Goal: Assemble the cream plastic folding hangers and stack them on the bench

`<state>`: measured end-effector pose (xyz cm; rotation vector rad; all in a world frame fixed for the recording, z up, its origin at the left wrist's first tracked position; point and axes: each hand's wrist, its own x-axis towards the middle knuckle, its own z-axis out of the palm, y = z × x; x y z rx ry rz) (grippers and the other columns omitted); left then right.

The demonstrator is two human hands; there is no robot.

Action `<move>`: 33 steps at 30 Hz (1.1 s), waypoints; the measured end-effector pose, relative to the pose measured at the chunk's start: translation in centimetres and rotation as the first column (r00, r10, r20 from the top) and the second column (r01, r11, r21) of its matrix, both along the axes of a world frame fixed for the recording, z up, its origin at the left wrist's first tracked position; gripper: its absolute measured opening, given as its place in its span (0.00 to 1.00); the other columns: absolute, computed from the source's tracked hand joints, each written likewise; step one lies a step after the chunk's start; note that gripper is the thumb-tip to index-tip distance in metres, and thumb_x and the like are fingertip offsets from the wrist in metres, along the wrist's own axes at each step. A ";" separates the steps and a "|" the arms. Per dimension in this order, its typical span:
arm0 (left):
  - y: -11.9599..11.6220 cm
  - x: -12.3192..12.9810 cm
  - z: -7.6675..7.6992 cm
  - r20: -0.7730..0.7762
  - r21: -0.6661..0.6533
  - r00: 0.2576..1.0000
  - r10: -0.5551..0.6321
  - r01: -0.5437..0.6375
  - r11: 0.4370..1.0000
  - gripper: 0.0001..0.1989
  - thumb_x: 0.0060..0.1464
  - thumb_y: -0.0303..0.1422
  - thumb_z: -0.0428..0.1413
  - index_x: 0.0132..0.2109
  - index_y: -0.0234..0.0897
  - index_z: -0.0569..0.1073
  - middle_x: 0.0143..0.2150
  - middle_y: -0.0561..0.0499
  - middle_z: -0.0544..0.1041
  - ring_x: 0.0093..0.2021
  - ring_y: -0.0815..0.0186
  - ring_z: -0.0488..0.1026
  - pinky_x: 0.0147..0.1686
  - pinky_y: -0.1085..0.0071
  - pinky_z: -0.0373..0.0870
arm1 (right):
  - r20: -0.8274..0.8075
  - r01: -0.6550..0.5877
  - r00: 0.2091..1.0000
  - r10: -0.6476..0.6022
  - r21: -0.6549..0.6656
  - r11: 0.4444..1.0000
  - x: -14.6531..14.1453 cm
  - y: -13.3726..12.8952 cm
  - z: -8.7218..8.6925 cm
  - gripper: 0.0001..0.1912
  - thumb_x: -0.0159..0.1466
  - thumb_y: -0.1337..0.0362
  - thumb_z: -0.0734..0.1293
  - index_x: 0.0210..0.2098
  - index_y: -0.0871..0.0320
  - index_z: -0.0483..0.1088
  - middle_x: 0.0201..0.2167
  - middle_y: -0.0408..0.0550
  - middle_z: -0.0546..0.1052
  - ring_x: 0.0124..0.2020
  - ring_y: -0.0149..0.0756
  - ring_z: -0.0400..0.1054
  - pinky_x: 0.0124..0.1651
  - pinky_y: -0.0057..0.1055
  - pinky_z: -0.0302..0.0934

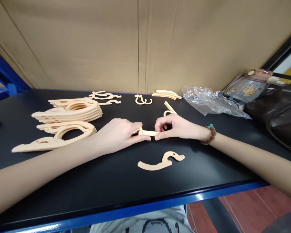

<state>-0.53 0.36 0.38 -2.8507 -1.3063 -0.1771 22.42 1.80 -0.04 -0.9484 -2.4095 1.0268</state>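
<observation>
Between my hands is a small beige plastic hanger piece (148,132), held just above the black table. My left hand (120,132) is closed, thumb and fingers pinching its left end, where a second beige bit shows at the fingertips. My right hand (174,127) pinches its right end between thumb and curled fingers. Nearer the table's front lies a curved beige hanger part (161,161) with a hook-shaped end. Just behind my right hand, another beige hanger part (169,108) is partly hidden by the fingers.
Stacks of beige folding hangers (72,111) lie at the left. Along the back are loose curved parts (105,96), small hooks (143,99) and straight arms (166,94). At the right are crumpled clear plastic (210,98), a clear pouch (248,85) and a dark bag (276,113). Cardboard (99,45) stands behind.
</observation>
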 end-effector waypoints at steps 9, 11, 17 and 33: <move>0.2 0.1 0.2 -0.012 -0.028 1.000 -0.008 0.008 1.000 0.23 0.61 0.49 0.45 0.25 0.39 0.56 0.17 0.57 0.58 0.18 0.69 0.58 0.21 0.73 0.46 | -0.048 0.037 0.998 -0.036 0.015 0.999 -0.1 -0.3 -0.2 0.16 0.58 0.53 0.69 0.28 0.60 0.68 0.26 0.41 0.69 0.28 0.27 0.62 0.32 0.26 0.56; 0.1 0.1 0.3 -0.033 -0.020 0.999 -0.005 0.004 1.000 0.23 0.61 0.50 0.45 0.24 0.39 0.58 0.16 0.57 0.59 0.18 0.68 0.59 0.21 0.73 0.46 | -0.045 0.043 0.998 -0.042 0.014 0.999 -0.2 -0.3 -0.2 0.16 0.57 0.53 0.69 0.28 0.60 0.68 0.26 0.41 0.68 0.28 0.27 0.61 0.31 0.26 0.56; 0.2 -0.1 0.3 -0.120 0.096 0.992 -0.038 0.049 0.994 0.26 0.62 0.51 0.41 0.25 0.37 0.66 0.17 0.53 0.64 0.17 0.67 0.63 0.20 0.72 0.46 | -0.038 0.038 0.999 -0.038 -0.004 0.999 -0.2 -0.3 0.0 0.16 0.58 0.52 0.69 0.28 0.59 0.68 0.26 0.41 0.69 0.27 0.27 0.61 0.31 0.26 0.56; 0.1 -0.2 0.0 -0.162 0.199 0.982 -0.102 0.133 0.971 0.30 0.62 0.51 0.41 0.22 0.36 0.68 0.17 0.51 0.69 0.18 0.67 0.66 0.20 0.72 0.45 | -0.042 -0.001 0.999 -0.001 -0.026 1.000 -0.5 -0.6 0.1 0.14 0.59 0.53 0.68 0.32 0.60 0.70 0.29 0.42 0.72 0.29 0.27 0.61 0.33 0.26 0.56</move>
